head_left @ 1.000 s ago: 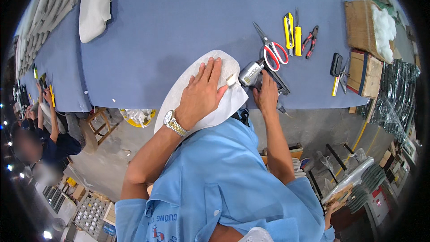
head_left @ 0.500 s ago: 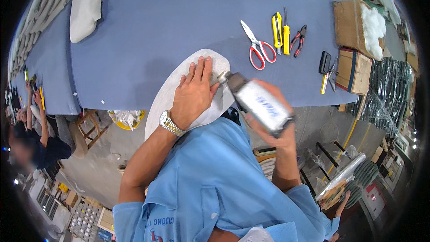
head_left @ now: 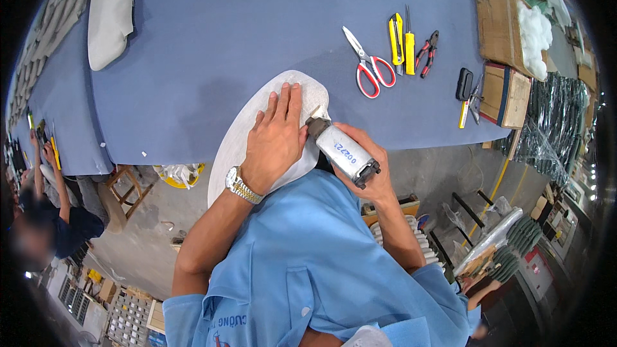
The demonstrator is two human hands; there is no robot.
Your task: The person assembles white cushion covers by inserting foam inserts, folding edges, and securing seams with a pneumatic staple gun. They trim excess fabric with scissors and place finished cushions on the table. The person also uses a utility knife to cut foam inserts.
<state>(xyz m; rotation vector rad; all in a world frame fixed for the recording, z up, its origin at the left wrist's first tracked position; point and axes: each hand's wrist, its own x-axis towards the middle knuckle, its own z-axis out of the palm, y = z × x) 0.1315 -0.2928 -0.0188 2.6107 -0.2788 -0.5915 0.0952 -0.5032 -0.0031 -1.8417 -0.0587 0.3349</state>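
Observation:
A pale grey padded panel (head_left: 241,132) with a rounded far end lies over the near edge of the blue-covered table. My left hand (head_left: 275,144) presses on it, fingers stretched out and palm down, a watch (head_left: 239,185) on the wrist. My right hand (head_left: 378,170) wraps round what looks like a staple gun (head_left: 340,148), with a silver body and dark head. Its nose meets the panel's right edge, close to my left thumb. The exact contact point is hard to make out. Red-and-white scissors (head_left: 366,64) lie beyond, to the right.
Past the scissors lie a yellow cutter (head_left: 396,42), a yellow-handled screwdriver (head_left: 409,51) and pliers (head_left: 427,53). Cardboard box (head_left: 498,29) with white stuffing stands at the right. Another pale panel (head_left: 112,16) lies far left. A co-worker's arms (head_left: 61,173) show at the left.
My right hand has brought the staple gun leftward and down onto the panel's edge. My left hand stays flat on the panel. The view has shifted slightly.

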